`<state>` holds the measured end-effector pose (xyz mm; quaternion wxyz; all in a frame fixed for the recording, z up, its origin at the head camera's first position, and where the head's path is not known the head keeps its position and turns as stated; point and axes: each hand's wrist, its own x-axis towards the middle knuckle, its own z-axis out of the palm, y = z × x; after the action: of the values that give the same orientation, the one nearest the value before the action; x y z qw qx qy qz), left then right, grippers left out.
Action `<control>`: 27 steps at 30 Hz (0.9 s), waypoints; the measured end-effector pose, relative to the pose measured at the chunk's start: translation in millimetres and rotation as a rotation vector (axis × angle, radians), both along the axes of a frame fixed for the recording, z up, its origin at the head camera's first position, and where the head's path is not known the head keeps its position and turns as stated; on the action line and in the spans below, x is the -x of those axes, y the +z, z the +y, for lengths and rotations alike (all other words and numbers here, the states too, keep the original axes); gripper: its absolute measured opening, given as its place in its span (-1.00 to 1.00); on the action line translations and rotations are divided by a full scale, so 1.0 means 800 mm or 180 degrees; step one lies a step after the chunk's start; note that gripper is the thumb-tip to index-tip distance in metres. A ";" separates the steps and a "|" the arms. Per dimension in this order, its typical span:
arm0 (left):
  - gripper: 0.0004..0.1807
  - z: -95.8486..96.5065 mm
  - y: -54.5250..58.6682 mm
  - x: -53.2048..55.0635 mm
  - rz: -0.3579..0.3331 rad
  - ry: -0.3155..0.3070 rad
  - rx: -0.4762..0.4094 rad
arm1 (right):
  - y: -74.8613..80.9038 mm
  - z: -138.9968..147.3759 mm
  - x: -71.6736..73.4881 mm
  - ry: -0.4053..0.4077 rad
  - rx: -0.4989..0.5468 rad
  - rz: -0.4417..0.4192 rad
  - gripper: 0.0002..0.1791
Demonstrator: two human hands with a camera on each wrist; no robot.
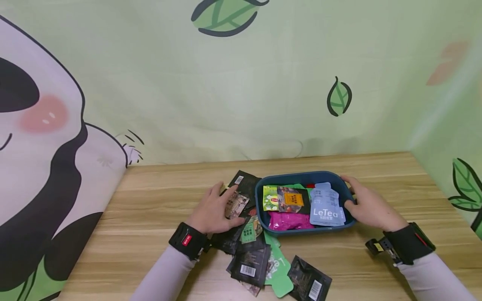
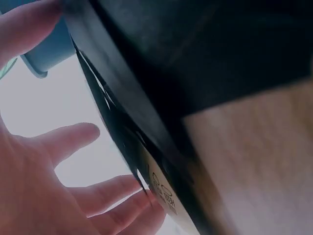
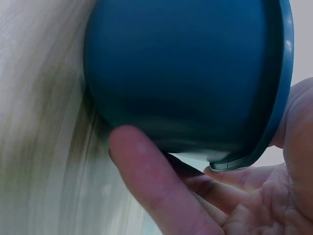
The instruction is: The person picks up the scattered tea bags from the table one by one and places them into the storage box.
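Right hand (image 1: 373, 207) grips the end of 1 box (image 3: 181, 73). Its long side runs left from there, top up, 1 pink bag (image 1: 288, 220) inside. Left hand (image 1: 212, 212), spread wide, is by black packs (image 1: 257, 257).

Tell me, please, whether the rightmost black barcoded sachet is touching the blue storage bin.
Apart. The head view shows bare wooden tabletop between the black barcoded sachet and the blue storage bin.
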<state>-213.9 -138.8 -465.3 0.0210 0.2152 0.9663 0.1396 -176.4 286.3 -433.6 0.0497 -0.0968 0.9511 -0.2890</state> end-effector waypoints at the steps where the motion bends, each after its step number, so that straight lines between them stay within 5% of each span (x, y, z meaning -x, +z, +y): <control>1: 0.11 -0.001 -0.001 0.001 0.0014 0.0001 0.0026 | 0.000 0.000 0.000 0.0006 -0.0002 0.0000 -0.21; 18: -0.22 0.003 0.001 0.000 0.0466 -0.0011 0.0117 | 0.001 -0.001 0.000 0.0035 -0.0006 0.0049 -0.21; 27: -0.21 0.006 0.004 -0.002 0.0627 0.0032 0.0170 | -0.001 -0.001 0.000 0.0042 -0.0021 0.0054 -0.21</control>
<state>-212.0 -134.2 -461.9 -0.0690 0.2225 0.9681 0.0921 -176.6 285.7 -434.1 0.0438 -0.1053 0.9518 -0.2848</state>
